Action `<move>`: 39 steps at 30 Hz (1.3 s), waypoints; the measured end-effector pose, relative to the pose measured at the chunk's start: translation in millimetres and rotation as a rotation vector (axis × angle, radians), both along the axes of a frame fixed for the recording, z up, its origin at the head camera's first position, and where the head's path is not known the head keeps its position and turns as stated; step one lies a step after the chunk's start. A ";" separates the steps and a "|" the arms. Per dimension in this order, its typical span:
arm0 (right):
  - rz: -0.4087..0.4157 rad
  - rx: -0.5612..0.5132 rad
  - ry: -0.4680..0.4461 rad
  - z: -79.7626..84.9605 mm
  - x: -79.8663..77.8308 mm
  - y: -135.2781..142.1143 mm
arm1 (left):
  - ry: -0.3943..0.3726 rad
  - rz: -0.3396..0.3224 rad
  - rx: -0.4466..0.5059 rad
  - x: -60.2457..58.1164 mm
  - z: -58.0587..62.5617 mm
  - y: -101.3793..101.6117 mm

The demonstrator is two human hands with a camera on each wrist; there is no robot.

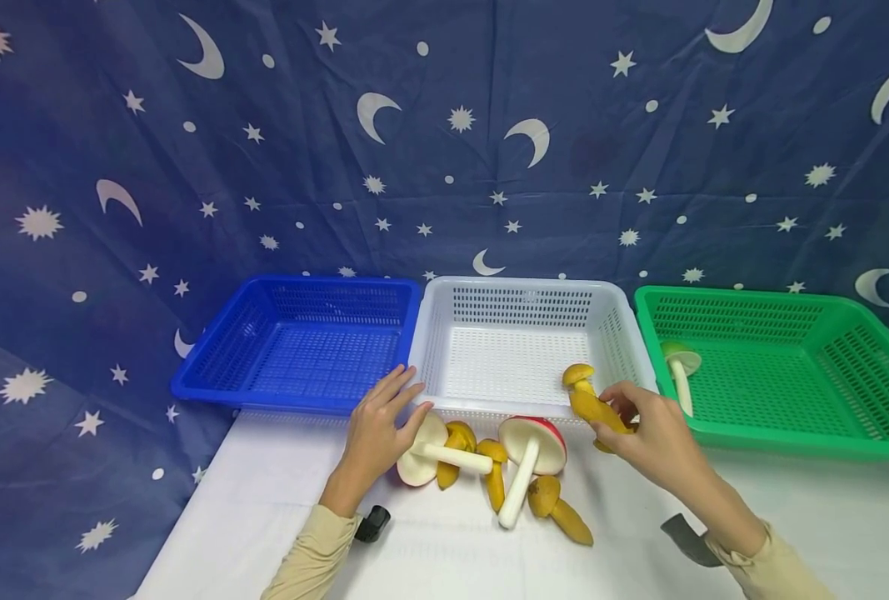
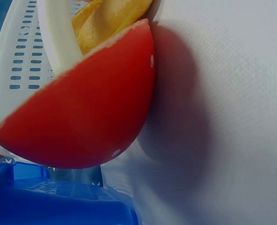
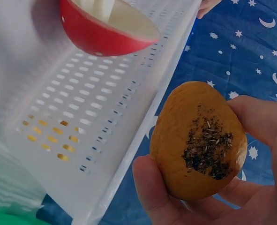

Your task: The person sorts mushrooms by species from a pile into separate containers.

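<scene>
Pinching a mustard-brown mushroom [image 1: 600,411] between thumb and fingers, the right hand [image 1: 657,437] holds it at the near rim of the white basket [image 1: 519,282]. A yellow cap [image 1: 578,372] shows just beyond; whether it belongs to another mushroom, I cannot tell. The left hand [image 1: 380,425], fingers spread and gripping nothing, is at the basket's near left corner. The step looks like placing one mushroom into that basket; the next move calls for clearing the rim, lowering and releasing. Two red-capped mushrooms [image 1: 530,457] lie on the counter [image 1: 474,567].
</scene>
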State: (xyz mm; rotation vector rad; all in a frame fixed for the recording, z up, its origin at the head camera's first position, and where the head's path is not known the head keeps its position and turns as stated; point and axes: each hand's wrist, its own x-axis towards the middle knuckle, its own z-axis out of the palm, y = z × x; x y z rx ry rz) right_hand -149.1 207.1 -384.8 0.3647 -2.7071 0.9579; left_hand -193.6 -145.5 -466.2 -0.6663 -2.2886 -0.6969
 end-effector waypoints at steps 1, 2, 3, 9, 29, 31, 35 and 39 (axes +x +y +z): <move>0.003 0.000 -0.005 1.4 -2.5 0.0 | -0.001 -0.002 0.002 0.1 -0.1 0.2; 0.007 0.002 -0.006 2.3 -5.1 0.2 | -0.001 -0.004 0.004 0.2 -0.1 0.5; 0.008 0.008 -0.004 2.7 -7.9 0.1 | 0.001 -0.006 0.006 0.3 -0.1 0.9; 0.000 0.028 -0.002 3.6 -22.6 -0.9 | 0.011 -0.014 0.005 0.3 0.3 3.2; -0.019 0.032 -0.082 -4.6 -67.4 -7.7 | 0.012 -0.015 0.003 0.7 -0.7 3.6; -0.022 0.028 -0.091 -7.1 -72.0 -9.0 | 0.009 -0.014 0.000 0.6 -0.6 3.7; -0.024 0.026 -0.112 -12.0 -80.3 -13.5 | 0.019 -0.015 0.003 0.1 -0.5 3.3; -0.028 0.052 -0.132 -17.8 -88.9 -19.3 | 0.032 -0.009 0.013 -0.6 0.4 2.2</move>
